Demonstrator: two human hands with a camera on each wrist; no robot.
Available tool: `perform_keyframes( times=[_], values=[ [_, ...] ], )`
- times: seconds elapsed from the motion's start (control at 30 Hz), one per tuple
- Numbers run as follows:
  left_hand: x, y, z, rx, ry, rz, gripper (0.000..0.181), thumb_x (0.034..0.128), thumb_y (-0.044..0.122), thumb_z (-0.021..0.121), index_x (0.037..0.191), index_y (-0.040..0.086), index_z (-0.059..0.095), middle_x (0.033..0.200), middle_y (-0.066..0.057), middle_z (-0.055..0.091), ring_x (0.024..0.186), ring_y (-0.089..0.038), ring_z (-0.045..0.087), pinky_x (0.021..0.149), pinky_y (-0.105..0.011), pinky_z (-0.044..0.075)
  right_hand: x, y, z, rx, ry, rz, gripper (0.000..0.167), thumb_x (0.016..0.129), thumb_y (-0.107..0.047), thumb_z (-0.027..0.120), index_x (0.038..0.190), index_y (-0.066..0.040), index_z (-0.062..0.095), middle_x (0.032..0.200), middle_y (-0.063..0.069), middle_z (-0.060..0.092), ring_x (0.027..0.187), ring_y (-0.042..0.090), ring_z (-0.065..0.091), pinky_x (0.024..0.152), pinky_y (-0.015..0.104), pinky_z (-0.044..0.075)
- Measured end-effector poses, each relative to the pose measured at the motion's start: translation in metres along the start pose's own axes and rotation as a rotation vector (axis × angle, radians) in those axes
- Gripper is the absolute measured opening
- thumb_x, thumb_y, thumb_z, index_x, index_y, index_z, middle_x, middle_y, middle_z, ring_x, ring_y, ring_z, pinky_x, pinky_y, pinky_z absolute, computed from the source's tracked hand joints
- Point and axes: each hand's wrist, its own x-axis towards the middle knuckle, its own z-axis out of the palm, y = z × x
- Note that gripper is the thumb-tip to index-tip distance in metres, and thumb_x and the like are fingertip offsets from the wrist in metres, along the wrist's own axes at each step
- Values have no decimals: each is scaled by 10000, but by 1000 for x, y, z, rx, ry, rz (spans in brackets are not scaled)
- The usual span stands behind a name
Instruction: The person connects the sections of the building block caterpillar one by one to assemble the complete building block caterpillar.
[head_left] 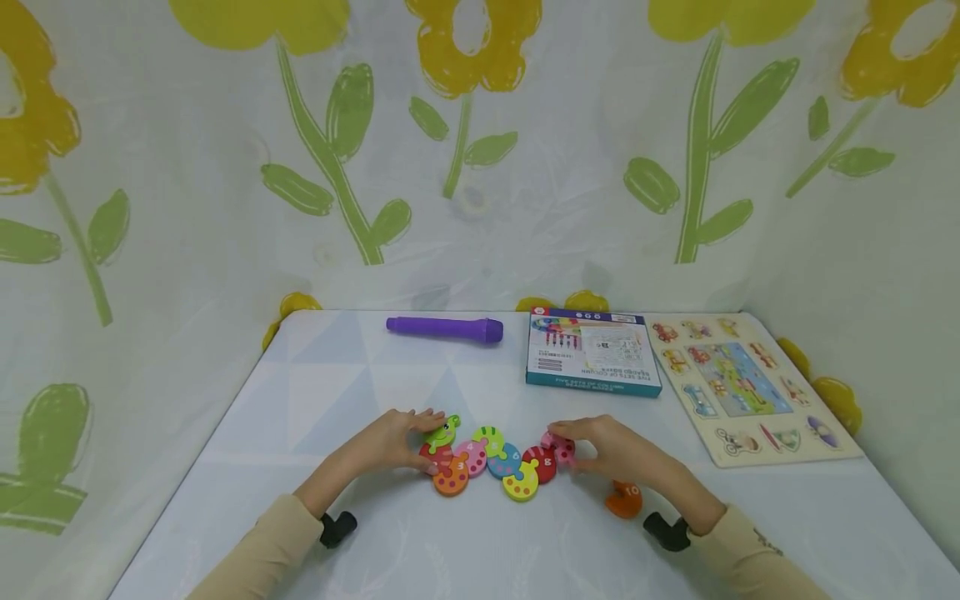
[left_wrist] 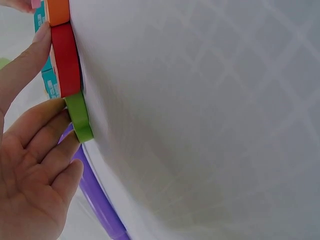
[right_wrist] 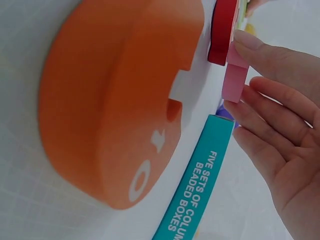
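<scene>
A number caterpillar puzzle (head_left: 504, 460) lies across the tabletop as a wavy row of colourful pieces. At its left end, my left hand (head_left: 390, 446) holds the head end, thumb on the red piece (left_wrist: 66, 60) and fingertips against the green head (left_wrist: 79, 117). My right hand (head_left: 618, 446) pinches the pink piece (right_wrist: 235, 82) at the other end, beside a red piece (head_left: 542, 465) marked 8. Loose on the table below the right wrist lies an orange piece (head_left: 626, 502) marked 10, large in the right wrist view.
A purple toy microphone (head_left: 444, 328) lies at the back. To its right are a flat boxed set (head_left: 592, 354) with a teal edge and a wooden picture puzzle board (head_left: 750, 387). Flower-printed fabric (head_left: 525, 208) hangs behind the table.
</scene>
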Motion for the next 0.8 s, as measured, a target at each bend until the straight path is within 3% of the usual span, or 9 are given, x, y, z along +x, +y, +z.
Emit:
perform_keyframes(
  times=[0.8],
  values=[
    [-1,3,-1,-17,-3,-2,745,727,347,837,1367,93,552,1417,-57,495,1355,-300,388,1114,-543,255,2,-1,-1,-14,-5,21,536,807,-133,788,1307,-67,609,1282,73,624,1209,298,554,928,424,507]
  ],
)
